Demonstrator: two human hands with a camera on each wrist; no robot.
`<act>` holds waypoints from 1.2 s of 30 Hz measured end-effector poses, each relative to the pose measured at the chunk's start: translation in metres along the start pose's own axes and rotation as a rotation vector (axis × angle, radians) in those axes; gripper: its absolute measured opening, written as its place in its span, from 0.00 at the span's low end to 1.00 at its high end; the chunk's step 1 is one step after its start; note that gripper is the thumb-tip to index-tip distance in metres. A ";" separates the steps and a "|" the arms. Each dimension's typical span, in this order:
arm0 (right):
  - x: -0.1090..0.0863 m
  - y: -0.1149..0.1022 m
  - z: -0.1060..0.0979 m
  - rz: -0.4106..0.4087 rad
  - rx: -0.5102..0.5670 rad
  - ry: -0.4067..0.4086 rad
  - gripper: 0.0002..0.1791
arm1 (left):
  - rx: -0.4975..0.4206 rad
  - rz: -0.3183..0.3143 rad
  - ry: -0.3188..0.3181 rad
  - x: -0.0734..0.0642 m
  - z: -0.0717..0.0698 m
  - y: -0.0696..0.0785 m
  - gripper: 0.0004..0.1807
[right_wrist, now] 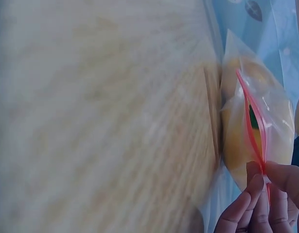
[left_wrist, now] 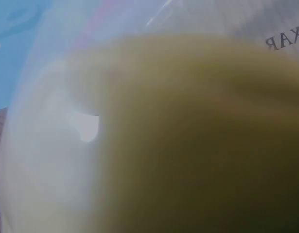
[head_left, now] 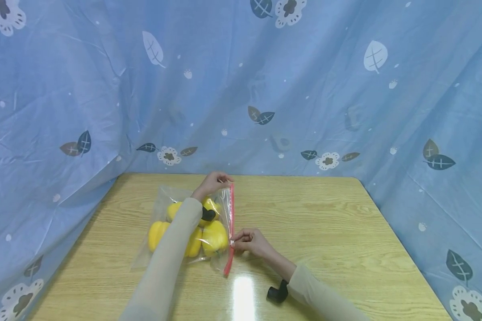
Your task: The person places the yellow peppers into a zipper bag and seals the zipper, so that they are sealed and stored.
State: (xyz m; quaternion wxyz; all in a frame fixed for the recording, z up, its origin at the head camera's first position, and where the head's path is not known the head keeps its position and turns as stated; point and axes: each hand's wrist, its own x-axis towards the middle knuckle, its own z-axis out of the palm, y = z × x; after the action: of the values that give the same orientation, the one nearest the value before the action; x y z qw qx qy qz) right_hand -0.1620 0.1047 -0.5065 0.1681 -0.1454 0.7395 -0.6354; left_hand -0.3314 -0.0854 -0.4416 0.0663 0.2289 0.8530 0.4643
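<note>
A clear zip bag (head_left: 164, 194) lies on the table with several yellow bell peppers (head_left: 214, 237) inside. Its red zip strip (head_left: 232, 214) runs along the right side. At the strip's far end, my left hand (head_left: 214, 183) pinches the bag's corner. My right hand (head_left: 254, 243) pinches the white slider (right_wrist: 266, 179) lower down the strip. In the right wrist view, the red edges (right_wrist: 256, 116) stand apart above the fingers, and a green stem (right_wrist: 253, 117) shows between them. Blurred yellow behind plastic, a pepper (left_wrist: 198, 121), fills most of the left wrist view.
The wooden table (head_left: 305, 223) extends to the right of the bag. Blue patterned cloth (head_left: 225, 89) hangs behind and at both sides. A black wrist camera (head_left: 278, 292) sits by the right sleeve, another (head_left: 209, 214) by the left.
</note>
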 end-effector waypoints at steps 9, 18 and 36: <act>-0.010 -0.001 0.006 0.026 0.008 -0.015 0.13 | -0.002 -0.013 0.022 -0.002 -0.002 0.002 0.11; -0.032 -0.019 0.015 -0.011 -0.056 -0.092 0.10 | 0.020 -0.002 0.038 -0.004 -0.007 -0.001 0.12; -0.036 0.011 0.009 -0.044 -0.060 -0.237 0.10 | -0.006 0.009 -0.011 -0.001 0.005 0.008 0.13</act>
State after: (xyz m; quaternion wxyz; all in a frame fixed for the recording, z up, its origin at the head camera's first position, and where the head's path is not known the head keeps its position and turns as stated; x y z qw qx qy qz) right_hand -0.1254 0.1136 -0.5164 0.2357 -0.2407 0.7299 -0.5948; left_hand -0.3266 -0.0780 -0.4379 0.0695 0.2348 0.8503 0.4658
